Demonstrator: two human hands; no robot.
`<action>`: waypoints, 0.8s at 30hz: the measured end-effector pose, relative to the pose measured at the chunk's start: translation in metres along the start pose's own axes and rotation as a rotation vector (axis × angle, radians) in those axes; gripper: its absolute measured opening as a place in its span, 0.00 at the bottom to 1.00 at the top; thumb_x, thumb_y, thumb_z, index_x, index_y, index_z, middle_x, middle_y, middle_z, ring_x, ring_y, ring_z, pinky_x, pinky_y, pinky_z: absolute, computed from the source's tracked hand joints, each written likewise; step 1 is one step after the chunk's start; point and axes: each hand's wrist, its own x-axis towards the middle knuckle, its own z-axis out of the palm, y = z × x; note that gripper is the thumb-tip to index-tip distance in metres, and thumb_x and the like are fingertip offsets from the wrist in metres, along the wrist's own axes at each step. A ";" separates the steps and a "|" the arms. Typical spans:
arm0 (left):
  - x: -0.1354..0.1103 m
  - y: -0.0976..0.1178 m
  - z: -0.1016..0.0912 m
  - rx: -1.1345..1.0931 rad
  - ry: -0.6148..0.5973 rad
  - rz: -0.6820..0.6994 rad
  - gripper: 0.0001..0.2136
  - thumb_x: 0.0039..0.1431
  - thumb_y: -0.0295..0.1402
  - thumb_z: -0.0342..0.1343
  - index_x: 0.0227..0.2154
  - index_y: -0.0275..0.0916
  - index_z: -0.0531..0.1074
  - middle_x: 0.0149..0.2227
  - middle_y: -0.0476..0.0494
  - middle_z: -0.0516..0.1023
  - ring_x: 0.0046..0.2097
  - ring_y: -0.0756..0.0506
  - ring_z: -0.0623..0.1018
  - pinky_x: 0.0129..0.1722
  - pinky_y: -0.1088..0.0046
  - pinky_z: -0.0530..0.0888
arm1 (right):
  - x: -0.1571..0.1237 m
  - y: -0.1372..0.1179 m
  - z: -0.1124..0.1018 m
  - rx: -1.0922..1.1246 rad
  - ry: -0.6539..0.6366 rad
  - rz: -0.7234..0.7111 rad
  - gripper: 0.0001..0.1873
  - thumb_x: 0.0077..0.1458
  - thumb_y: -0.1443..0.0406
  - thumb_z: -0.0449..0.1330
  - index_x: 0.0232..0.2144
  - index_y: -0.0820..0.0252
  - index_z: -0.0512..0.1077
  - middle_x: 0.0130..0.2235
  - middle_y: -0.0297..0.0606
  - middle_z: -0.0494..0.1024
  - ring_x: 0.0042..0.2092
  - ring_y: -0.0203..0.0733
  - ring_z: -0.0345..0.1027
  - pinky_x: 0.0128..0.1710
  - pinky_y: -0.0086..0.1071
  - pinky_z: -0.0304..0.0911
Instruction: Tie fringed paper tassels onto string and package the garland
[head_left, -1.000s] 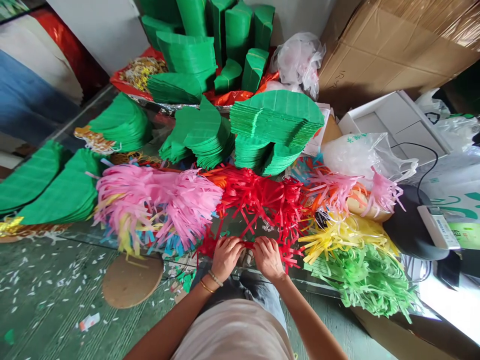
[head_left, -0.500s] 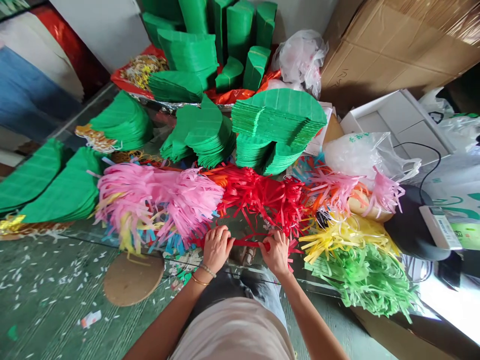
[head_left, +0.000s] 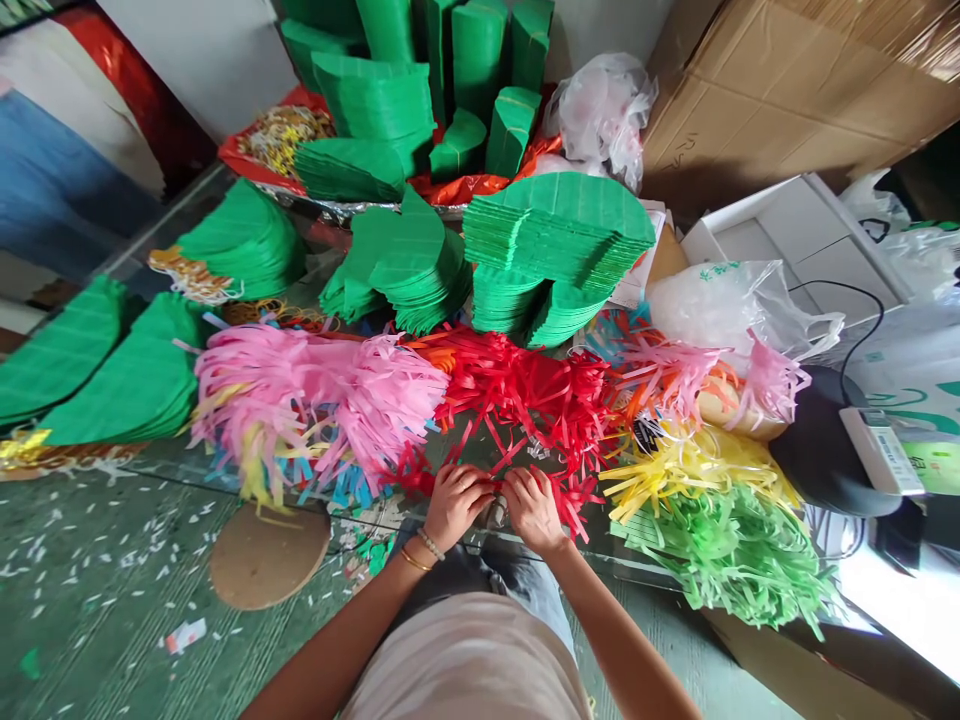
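Observation:
My left hand (head_left: 455,503) and my right hand (head_left: 531,508) sit close together at the near edge of the glass table (head_left: 161,462), fingers curled and pinching red paper fringe strips (head_left: 495,487) between them. The strips run back into a big heap of red fringe (head_left: 525,395) just beyond my knuckles. A pink fringe heap (head_left: 315,395) lies to the left of my left hand. Yellow fringe (head_left: 690,465) and light green fringe (head_left: 727,560) lie to the right of my right hand.
Stacks of green paper cutouts (head_left: 555,250) fill the back and left of the table. A white plastic bag (head_left: 727,310), a black device with cable (head_left: 825,450), a white box (head_left: 795,235) and cardboard cartons (head_left: 780,90) stand right. A round cardboard disc (head_left: 268,553) lies on the floor.
Half a second ago my hands were apart, stretching a red strip between them. They have come back together at the table's near edge, still pinching red fringe.

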 end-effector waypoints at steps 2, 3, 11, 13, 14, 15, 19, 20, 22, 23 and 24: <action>0.000 -0.001 0.001 -0.006 0.003 -0.014 0.05 0.62 0.32 0.57 0.36 0.46 0.78 0.41 0.46 0.81 0.47 0.43 0.76 0.50 0.58 0.67 | 0.000 0.004 0.003 -0.016 -0.016 -0.012 0.13 0.62 0.73 0.51 0.42 0.61 0.75 0.46 0.45 0.76 0.52 0.49 0.61 0.54 0.44 0.54; -0.001 -0.001 0.002 -0.006 0.005 -0.022 0.05 0.62 0.32 0.57 0.36 0.45 0.78 0.41 0.46 0.81 0.47 0.43 0.76 0.50 0.59 0.67 | 0.001 0.005 0.004 -0.022 -0.025 -0.013 0.12 0.62 0.73 0.52 0.42 0.61 0.74 0.46 0.46 0.76 0.52 0.49 0.61 0.53 0.44 0.55; 0.002 -0.001 0.003 0.021 0.003 -0.086 0.05 0.62 0.30 0.56 0.34 0.42 0.77 0.42 0.44 0.79 0.46 0.42 0.75 0.50 0.59 0.68 | 0.003 0.015 -0.003 -0.018 -0.086 -0.060 0.10 0.64 0.70 0.53 0.43 0.59 0.74 0.49 0.44 0.75 0.54 0.47 0.61 0.53 0.41 0.57; 0.003 0.000 0.002 0.040 0.004 -0.104 0.04 0.62 0.31 0.56 0.34 0.41 0.76 0.42 0.43 0.78 0.46 0.41 0.74 0.49 0.59 0.68 | 0.004 0.016 -0.002 -0.020 -0.089 -0.035 0.10 0.64 0.71 0.52 0.42 0.60 0.74 0.48 0.44 0.75 0.53 0.48 0.61 0.51 0.41 0.57; 0.003 0.000 0.002 0.052 0.006 -0.116 0.04 0.62 0.31 0.56 0.33 0.40 0.75 0.42 0.43 0.78 0.46 0.40 0.74 0.49 0.58 0.68 | 0.005 0.016 -0.002 -0.021 -0.093 -0.016 0.10 0.64 0.71 0.52 0.41 0.61 0.73 0.47 0.44 0.75 0.52 0.48 0.61 0.51 0.41 0.58; 0.003 0.001 0.002 0.064 0.009 -0.127 0.05 0.62 0.32 0.56 0.33 0.40 0.75 0.42 0.42 0.78 0.46 0.40 0.73 0.48 0.58 0.68 | 0.006 0.016 -0.003 -0.020 -0.098 0.005 0.09 0.64 0.71 0.52 0.40 0.61 0.73 0.46 0.44 0.75 0.51 0.48 0.61 0.50 0.41 0.58; 0.004 0.001 0.000 0.100 0.012 -0.157 0.07 0.64 0.34 0.53 0.32 0.39 0.73 0.43 0.40 0.77 0.45 0.38 0.72 0.47 0.56 0.67 | 0.016 0.011 -0.007 -0.017 -0.134 0.086 0.08 0.63 0.70 0.54 0.36 0.59 0.73 0.44 0.44 0.74 0.47 0.49 0.62 0.45 0.41 0.58; 0.005 0.001 -0.001 0.103 0.010 -0.161 0.08 0.64 0.34 0.53 0.31 0.39 0.73 0.43 0.39 0.76 0.45 0.38 0.72 0.47 0.56 0.67 | 0.019 0.009 -0.009 -0.017 -0.143 0.106 0.07 0.63 0.70 0.54 0.36 0.59 0.73 0.43 0.45 0.74 0.46 0.50 0.62 0.43 0.41 0.58; 0.006 0.002 -0.002 0.103 0.009 -0.168 0.07 0.63 0.34 0.53 0.31 0.39 0.72 0.43 0.39 0.75 0.46 0.37 0.72 0.47 0.56 0.67 | 0.026 0.005 -0.013 -0.020 -0.153 0.152 0.06 0.61 0.69 0.55 0.34 0.59 0.73 0.40 0.46 0.73 0.44 0.51 0.61 0.40 0.42 0.57; 0.006 0.002 -0.003 0.100 0.009 -0.171 0.07 0.63 0.34 0.53 0.30 0.39 0.72 0.43 0.39 0.75 0.46 0.37 0.72 0.48 0.56 0.67 | 0.028 0.003 -0.015 -0.020 -0.154 0.178 0.05 0.60 0.69 0.57 0.33 0.60 0.73 0.39 0.47 0.73 0.43 0.52 0.61 0.39 0.42 0.56; 0.007 0.002 -0.005 0.096 0.010 -0.175 0.07 0.63 0.33 0.53 0.30 0.39 0.71 0.43 0.39 0.75 0.47 0.37 0.71 0.48 0.56 0.67 | 0.031 0.003 -0.016 -0.017 -0.152 0.205 0.05 0.60 0.67 0.58 0.32 0.60 0.73 0.38 0.47 0.73 0.43 0.53 0.61 0.39 0.42 0.56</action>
